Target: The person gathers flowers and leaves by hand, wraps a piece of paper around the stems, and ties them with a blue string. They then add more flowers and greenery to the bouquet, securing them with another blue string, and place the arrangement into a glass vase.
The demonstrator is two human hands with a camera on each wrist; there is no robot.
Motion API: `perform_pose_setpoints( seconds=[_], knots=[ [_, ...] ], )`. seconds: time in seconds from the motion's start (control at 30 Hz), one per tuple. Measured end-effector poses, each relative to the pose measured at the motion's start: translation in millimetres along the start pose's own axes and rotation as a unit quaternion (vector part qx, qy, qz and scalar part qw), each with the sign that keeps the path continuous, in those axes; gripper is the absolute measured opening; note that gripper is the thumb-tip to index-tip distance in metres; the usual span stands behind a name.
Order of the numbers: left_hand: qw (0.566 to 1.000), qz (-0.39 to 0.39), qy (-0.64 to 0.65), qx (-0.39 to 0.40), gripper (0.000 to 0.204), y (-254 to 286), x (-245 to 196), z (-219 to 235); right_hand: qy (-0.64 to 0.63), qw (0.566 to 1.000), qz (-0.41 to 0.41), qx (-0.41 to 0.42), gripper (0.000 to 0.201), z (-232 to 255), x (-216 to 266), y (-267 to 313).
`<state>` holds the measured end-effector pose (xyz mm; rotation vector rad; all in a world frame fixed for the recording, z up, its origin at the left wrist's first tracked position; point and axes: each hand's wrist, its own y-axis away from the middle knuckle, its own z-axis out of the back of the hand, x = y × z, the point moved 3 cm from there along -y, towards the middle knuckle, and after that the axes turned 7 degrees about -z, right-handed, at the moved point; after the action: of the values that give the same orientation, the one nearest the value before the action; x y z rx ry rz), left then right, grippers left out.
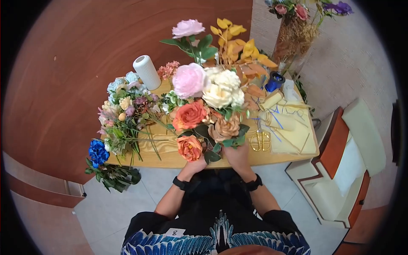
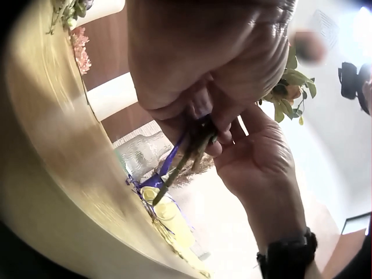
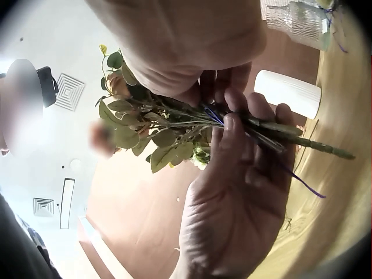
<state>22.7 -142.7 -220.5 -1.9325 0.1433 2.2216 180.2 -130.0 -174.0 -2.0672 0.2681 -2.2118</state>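
Note:
A bouquet of artificial flowers (image 1: 189,80) with pink, cream and orange blooms and yellow leaves stands upright in front of the person. My left hand (image 3: 235,192) grips its bundled stems (image 3: 314,148), thumb laid across them. At the same stems, the curled fingers of my right hand (image 3: 197,52) hold on from the other side, right by a thin blue tie (image 3: 214,115). A loose end of the tie (image 3: 308,187) hangs below the left hand. In the head view, leaves and blooms partly cover my left hand (image 1: 195,165) and right hand (image 1: 238,157).
Loose flowers (image 1: 127,106) lie at the table's left, with a blue flower (image 1: 98,153) over the edge. Behind stands a white ribbed vase (image 1: 147,70). On the right are gold scissors (image 1: 260,140), a blue ribbon spool (image 1: 275,80) and yellow wrapping (image 1: 293,136).

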Motion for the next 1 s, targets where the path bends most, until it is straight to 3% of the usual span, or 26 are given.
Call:
perform_pose_setpoints(
  seconds=[0.03, 0.07, 0.13, 0.17, 0.2, 0.23, 0.27, 0.33, 0.37, 0.47, 0.5, 0.53, 0.6, 0.67, 0.73, 0.8, 0.87, 0.9, 0.97, 1.0],
  knots=[
    [0.994, -0.075, 0.078, 0.033, 0.030, 3, 2, -3, 0.035, 0.999, 0.025, -0.003, 0.018, 1, -9, 1],
    [0.993, -0.083, 0.082, 0.026, 0.030, 0, 10, 0, 0.069, 0.996, 0.050, -0.007, 0.021, 4, -12, 2],
    [0.981, -0.184, 0.059, 0.027, 0.020, -4, 15, 5, 0.017, 0.999, 0.051, 0.002, 0.029, 4, -12, 8],
    [0.967, -0.248, -0.011, -0.052, 0.019, 6, 13, 6, -0.068, 0.998, 0.012, 0.012, 0.030, 3, -22, 9],
    [0.923, -0.364, -0.123, -0.020, 0.023, 4, 15, 9, -0.152, 0.988, -0.028, 0.021, 0.031, 2, -30, 10],
    [0.922, -0.367, -0.124, -0.021, 0.023, 2, 31, 10, -0.203, 0.977, 0.006, 0.057, 0.040, 5, -32, 11],
    [0.934, -0.344, -0.097, -0.019, 0.023, 7, 53, 11, -0.203, 0.978, 0.009, 0.057, 0.040, 9, -38, 11],
    [0.955, -0.292, -0.043, -0.014, 0.023, 23, 99, 17, 0.016, 0.992, 0.119, 0.043, 0.061, 13, -45, 16],
    [0.964, -0.265, -0.016, -0.011, 0.024, 26, 119, 13, -0.063, 0.996, 0.027, 0.056, 0.077, 12, -53, 20],
    [0.982, -0.180, 0.062, -0.003, 0.027, 13, 170, 4, -0.104, 0.993, -0.014, 0.052, 0.077, 13, -65, 16],
    [0.985, -0.151, 0.089, 0.000, 0.029, 7, 186, 11, -0.114, 0.990, -0.067, 0.051, 0.073, 13, -63, 16],
    [0.986, -0.121, 0.115, 0.003, 0.031, 9, 205, 12, -0.115, 0.990, -0.068, 0.051, 0.073, 13, -56, 13],
    [0.994, -0.092, 0.046, -0.036, 0.035, 1, 209, 5, -0.074, 0.993, 0.050, 0.079, 0.072, 11, -35, 7],
    [0.991, -0.118, -0.004, -0.060, 0.035, 4, 184, 3, -0.039, 0.997, 0.050, 0.049, 0.070, 11, -35, 10],
    [0.985, -0.074, 0.156, -0.002, 0.029, 30, 135, 11, -0.010, 0.996, 0.086, 0.035, 0.063, 12, -39, 10],
    [0.948, -0.029, 0.313, 0.053, 0.024, 15, 69, 1, -0.071, 0.996, 0.059, -0.011, 0.052, 12, -55, 12],
    [0.881, 0.015, 0.461, 0.102, 0.019, 19, 7, -2, 0.203, 0.956, 0.211, -0.008, 0.035, 19, -60, 9],
    [0.881, 0.017, 0.462, 0.100, 0.019, 15, 27, -4, -0.010, 0.993, 0.059, 0.099, 0.078, 20, -71, 1],
    [0.941, -0.047, 0.331, 0.059, 0.019, 9, 59, -3, 0.024, 0.993, 0.052, 0.107, 0.078, 26, -96, 1],
    [0.961, -0.079, 0.261, 0.038, 0.019, 7, 67, -2, 0.059, 0.991, 0.049, 0.113, 0.078, 23, -86, 0]
  ],
)
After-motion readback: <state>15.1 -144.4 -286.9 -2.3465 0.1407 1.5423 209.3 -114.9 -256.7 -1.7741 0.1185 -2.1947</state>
